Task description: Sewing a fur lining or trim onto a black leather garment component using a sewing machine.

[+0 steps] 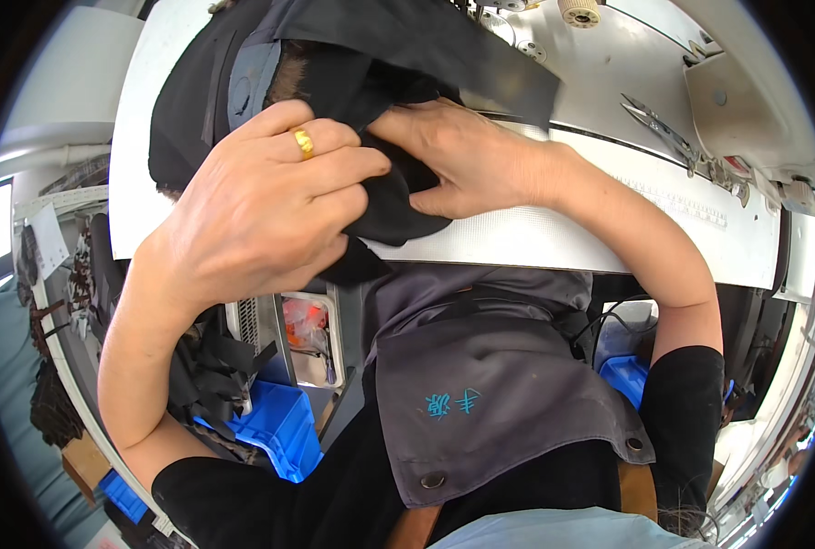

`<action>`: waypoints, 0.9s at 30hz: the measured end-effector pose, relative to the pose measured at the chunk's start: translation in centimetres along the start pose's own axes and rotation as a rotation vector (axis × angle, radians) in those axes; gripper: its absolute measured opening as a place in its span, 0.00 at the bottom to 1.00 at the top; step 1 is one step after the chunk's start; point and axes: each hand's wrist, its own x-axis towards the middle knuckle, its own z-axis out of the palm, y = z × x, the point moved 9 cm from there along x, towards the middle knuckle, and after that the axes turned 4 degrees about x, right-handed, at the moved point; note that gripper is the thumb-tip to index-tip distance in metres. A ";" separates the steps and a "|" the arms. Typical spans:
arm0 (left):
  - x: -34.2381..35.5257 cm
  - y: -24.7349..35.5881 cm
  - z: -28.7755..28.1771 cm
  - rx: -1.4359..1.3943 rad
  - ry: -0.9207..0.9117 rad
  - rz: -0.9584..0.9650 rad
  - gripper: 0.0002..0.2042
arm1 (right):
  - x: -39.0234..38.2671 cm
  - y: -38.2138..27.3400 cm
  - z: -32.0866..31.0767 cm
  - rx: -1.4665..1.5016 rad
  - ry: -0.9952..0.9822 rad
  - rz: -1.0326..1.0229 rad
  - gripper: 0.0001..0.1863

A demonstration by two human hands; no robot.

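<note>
A bundle of black fabric (186,123), which looks like a garment piece, lies folded on the white tabletop (508,240) in front of me. It has a grey-blue strip (253,78) and a brown furry patch (290,73). With a gold ring on one finger, my left hand (259,201) is closed on the fabric, its fingers curled over the near folds. From the other side my right hand (469,156) grips the same fabric. Its thumb lies against the lower fold, and the fingertips are hidden among the layers. Both hands are close together.
A sewing machine (746,69) stands at the far right, with metal scissors (659,128) on its bed. Ruler markings (686,203) run along the tabletop nearby. Below left are an open drawer tray (314,339), black scraps (208,371) and a blue bin (277,430).
</note>
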 end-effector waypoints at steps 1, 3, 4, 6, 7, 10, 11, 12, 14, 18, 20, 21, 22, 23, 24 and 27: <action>0.5 0.3 -0.4 -0.100 -0.001 0.034 0.14 | 0.3 0.4 0.2 0.075 -0.093 0.090 0.25; 1.4 -0.1 -0.8 -0.061 -0.041 -0.006 0.15 | 0.4 1.1 0.7 0.147 -0.186 0.175 0.24; 1.6 -0.6 -0.6 -0.023 -0.084 -0.047 0.16 | 0.5 1.0 0.1 0.194 -0.118 0.097 0.21; 1.6 -1.4 -0.2 0.010 -0.149 -0.086 0.22 | 0.0 0.9 -0.4 0.235 -0.047 0.023 0.18; 1.6 -1.7 0.1 0.033 -0.193 -0.140 0.26 | -0.3 0.9 -0.6 0.215 -0.009 0.017 0.17; 0.5 -2.0 0.8 0.114 -0.352 -0.198 0.37 | -2.6 -0.5 -0.6 0.095 0.066 -0.184 0.20; -0.3 -1.9 0.6 0.220 -0.347 -0.208 0.38 | -3.3 -1.3 -0.5 -0.054 0.121 -0.230 0.17; -1.0 -1.7 0.6 0.324 -0.341 -0.214 0.38 | -4.0 -2.1 -0.3 -0.204 0.176 -0.271 0.14; -2.2 -1.2 2.2 0.502 -0.286 -0.220 0.34 | -4.2 -2.1 0.5 -0.208 0.208 -0.229 0.11; -3.1 -2.1 3.4 0.747 -0.219 -0.252 0.15 | -2.3 -1.6 0.4 -0.189 0.221 -0.268 0.05; -3.8 -4.0 4.1 0.671 -0.211 -0.294 0.15 | -0.9 -0.8 0.1 -0.228 0.226 -0.290 0.05; -4.2 -5.2 3.2 0.634 -0.091 -0.383 0.14 | -0.5 -0.6 -0.2 -0.245 0.271 -0.324 0.05; -4.5 -6.2 2.4 0.594 0.029 -0.470 0.14 | -0.4 -0.5 -0.5 -0.263 0.317 -0.357 0.05; -4.8 -6.6 2.2 0.597 0.091 -0.532 0.16 | -0.2 -0.8 -0.6 -0.330 0.362 -0.380 0.06; -4.7 -6.7 2.5 0.597 0.092 -0.528 0.16 | 0.1 -0.8 -0.6 -0.333 0.364 -0.378 0.06; -5.1 -7.8 2.2 0.627 0.108 -0.726 0.17 | -0.8 -2.0 -1.1 -0.560 0.549 -0.440 0.06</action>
